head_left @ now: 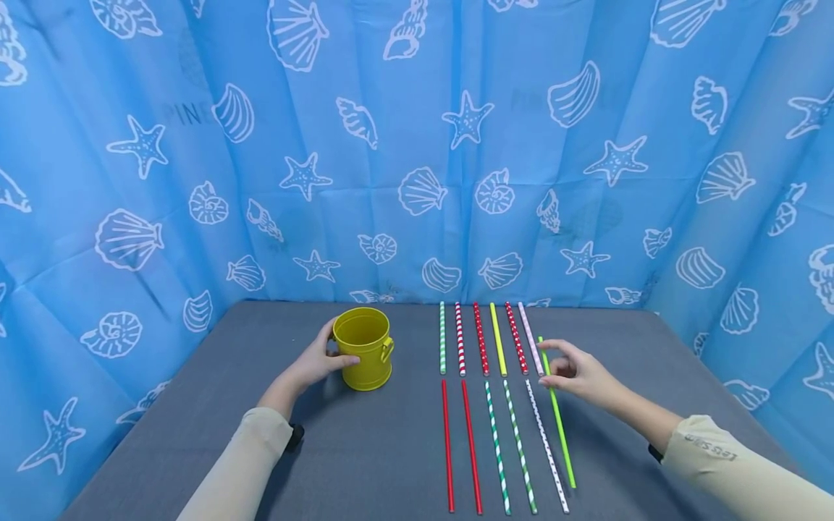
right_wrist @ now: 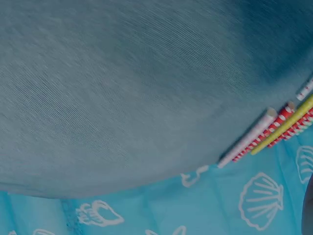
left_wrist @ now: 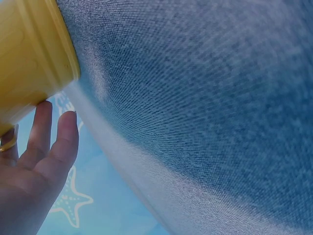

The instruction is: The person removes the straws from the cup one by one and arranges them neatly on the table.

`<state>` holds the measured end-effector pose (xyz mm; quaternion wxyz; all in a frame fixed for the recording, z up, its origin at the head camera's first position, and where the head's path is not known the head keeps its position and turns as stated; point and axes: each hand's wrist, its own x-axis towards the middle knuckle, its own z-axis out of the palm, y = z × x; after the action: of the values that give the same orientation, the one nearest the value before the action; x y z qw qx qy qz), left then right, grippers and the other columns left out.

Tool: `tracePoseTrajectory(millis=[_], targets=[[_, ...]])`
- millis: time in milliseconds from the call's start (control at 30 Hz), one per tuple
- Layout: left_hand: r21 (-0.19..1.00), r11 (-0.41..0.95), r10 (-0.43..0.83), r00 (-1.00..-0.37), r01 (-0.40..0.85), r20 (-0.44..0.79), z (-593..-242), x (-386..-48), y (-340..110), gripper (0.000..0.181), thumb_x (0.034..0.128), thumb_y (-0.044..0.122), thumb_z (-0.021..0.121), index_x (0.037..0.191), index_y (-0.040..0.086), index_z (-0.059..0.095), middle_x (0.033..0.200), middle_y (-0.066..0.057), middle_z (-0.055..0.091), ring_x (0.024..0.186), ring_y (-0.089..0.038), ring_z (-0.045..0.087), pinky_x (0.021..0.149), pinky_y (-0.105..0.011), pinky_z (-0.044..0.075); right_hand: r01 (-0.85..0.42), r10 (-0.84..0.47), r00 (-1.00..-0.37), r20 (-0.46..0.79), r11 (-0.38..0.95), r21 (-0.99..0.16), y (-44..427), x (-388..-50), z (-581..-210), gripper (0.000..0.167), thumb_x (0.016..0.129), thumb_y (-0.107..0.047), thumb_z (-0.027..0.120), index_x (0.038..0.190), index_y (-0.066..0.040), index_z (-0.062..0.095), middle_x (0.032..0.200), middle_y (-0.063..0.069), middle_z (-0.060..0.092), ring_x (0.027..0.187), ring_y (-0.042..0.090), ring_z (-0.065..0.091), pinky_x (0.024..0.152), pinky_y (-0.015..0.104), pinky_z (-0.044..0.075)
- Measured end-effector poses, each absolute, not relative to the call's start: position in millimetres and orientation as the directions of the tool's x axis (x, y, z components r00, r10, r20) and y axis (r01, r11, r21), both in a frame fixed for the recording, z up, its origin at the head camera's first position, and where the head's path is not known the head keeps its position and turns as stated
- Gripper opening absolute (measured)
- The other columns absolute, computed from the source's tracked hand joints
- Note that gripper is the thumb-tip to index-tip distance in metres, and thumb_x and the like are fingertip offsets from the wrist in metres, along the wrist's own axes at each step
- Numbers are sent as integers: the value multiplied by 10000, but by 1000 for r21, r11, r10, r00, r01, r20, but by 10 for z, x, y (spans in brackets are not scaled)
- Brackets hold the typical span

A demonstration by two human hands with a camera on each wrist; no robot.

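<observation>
My left hand (head_left: 323,355) holds a yellow metal bucket (head_left: 367,354) from its left side, the thumb across the front. In the left wrist view, a ringed finger and other fingers lie against the bucket (left_wrist: 36,54). My right hand (head_left: 578,371) has its thumb and fingers at the upper part of a lime green straw (head_left: 560,427), which seems raised and tilted off the table; the exact contact is hard to see. Beside it lie a white spotted straw (head_left: 546,441) and a pale pink one (head_left: 531,340). Neither the right hand's fingers nor the lime straw show in the right wrist view.
Patterned straws lie in two rows on the grey table (head_left: 391,456): a back row with a yellow straw (head_left: 498,339), and a front row with red straws (head_left: 447,445) and green-striped ones (head_left: 497,445). A blue seashell curtain (head_left: 404,145) stands behind.
</observation>
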<state>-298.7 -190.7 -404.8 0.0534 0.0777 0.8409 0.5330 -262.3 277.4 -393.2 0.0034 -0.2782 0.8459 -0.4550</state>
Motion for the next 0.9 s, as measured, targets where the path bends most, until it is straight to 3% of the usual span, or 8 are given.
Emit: tracePoseTrajectory(millis=[267, 667, 900], targets=[[906, 416, 192, -981, 76, -5, -4048, -2983, -1911, 956, 858, 276, 762, 1539, 118, 110, 1403, -180, 331, 1296, -378, 342, 1082, -587, 279, -385, -507, -854, 121, 458, -801, 2865, -2638, -4082, 551, 900, -31, 668, 1321, 153, 364, 668, -48, 485, 572, 59, 414, 526, 270, 373], [906, 417, 193, -981, 75, -8, -4044, -2970, -1910, 960, 853, 294, 765, 1538, 112, 117, 1410, -183, 334, 1293, -376, 347, 1080, -592, 279, -261, -525, -848, -66, 523, -811, 2910, -2711, -4264, 553, 916, -116, 675, 1307, 151, 387, 677, 8, 515, 557, 88, 444, 503, 255, 395], [906, 414, 202, -979, 91, 7, -4050, -2976, -1912, 938, 857, 287, 761, 1533, 113, 135, 1401, -179, 340, 1286, -367, 338, 1081, -587, 279, -266, -528, -843, -104, 577, -772, 2886, -2735, -4309, 529, 903, -160, 698, 1254, 149, 452, 643, -24, 505, 550, 90, 448, 524, 247, 384]])
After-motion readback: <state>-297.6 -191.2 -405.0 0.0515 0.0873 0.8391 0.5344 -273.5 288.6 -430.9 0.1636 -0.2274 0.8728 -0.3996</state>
